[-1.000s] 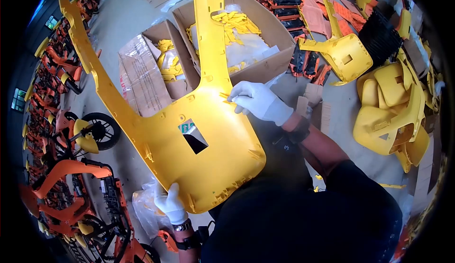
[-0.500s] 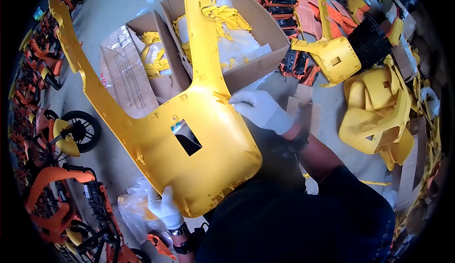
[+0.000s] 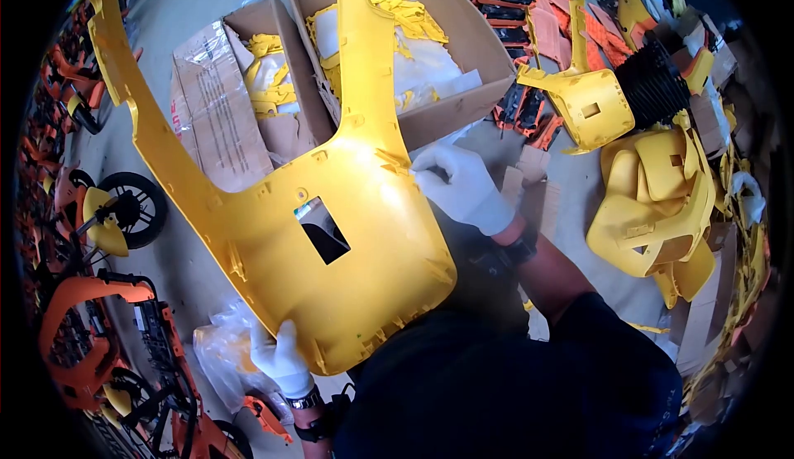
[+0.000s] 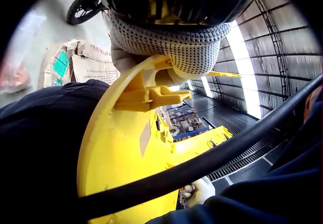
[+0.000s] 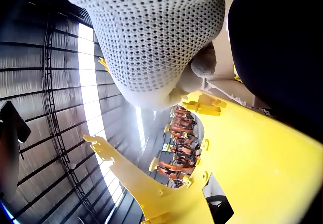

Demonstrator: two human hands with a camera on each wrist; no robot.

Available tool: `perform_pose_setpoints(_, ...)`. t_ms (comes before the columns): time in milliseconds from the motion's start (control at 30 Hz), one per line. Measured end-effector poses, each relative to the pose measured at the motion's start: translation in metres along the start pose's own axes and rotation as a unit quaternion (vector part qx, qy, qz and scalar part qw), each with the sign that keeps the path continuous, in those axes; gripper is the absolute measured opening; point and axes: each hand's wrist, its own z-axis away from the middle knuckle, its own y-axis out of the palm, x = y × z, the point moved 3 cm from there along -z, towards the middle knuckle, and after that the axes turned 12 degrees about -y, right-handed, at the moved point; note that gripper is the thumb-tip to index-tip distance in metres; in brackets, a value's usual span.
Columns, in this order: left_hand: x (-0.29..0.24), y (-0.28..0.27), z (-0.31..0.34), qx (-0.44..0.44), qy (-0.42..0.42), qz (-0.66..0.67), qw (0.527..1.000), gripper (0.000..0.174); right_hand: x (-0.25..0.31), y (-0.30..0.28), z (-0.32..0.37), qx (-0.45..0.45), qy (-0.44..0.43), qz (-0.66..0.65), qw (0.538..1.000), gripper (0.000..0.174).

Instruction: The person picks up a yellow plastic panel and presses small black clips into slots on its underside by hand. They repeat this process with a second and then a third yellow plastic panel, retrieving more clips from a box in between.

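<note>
Curling fingers round the yellow panel [image 3: 372, 273], your left hand [image 3: 281, 361] grips; your right hand [image 3: 463, 190] apparently pinches its edge.

I can't read any text from here. Red and dark print [image 3: 213, 112] on the cardboard box [image 3: 234, 153], too blurred. Pale letters [image 3: 672, 406] on the dark shirt [image 3: 529, 393], too small. Left wrist view: reddish print [image 4: 99, 50] on cardboard [image 4: 92, 68], illegible.
</note>
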Motion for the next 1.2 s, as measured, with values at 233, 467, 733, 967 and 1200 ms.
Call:
perform_pose_setpoints(233,0.003,-0.004,-0.001,-0.003,-0.014,-0.015,1.0,0.033,0.001,0.008,-0.005,0.009,-0.066,0.061,0.996,0.007)
perform_pose_setpoints(467,0.011,-0.017,0.0,-0.002,0.008,-0.034,0.999,0.037,-0.019,0.004,-0.016,0.047,0.094,-0.106,0.989,0.048)
perform_pose_setpoints(733,0.024,-0.025,-0.002,0.024,0.024,0.002,0.999,0.036,-0.026,0.005,-0.03,0.226,0.183,-0.24,0.926,0.054)
perform_pose_setpoints(967,0.03,-0.063,0.0,-0.035,0.211,-0.334,0.918,0.044,-0.02,0.004,-0.009,0.048,0.081,-0.165,0.982,0.046)
perform_pose_setpoints(1200,0.045,-0.112,-0.012,-0.011,0.222,-0.404,0.887,0.038,-0.219,-0.157,0.194,-0.049,0.332,0.231,0.913,0.027)
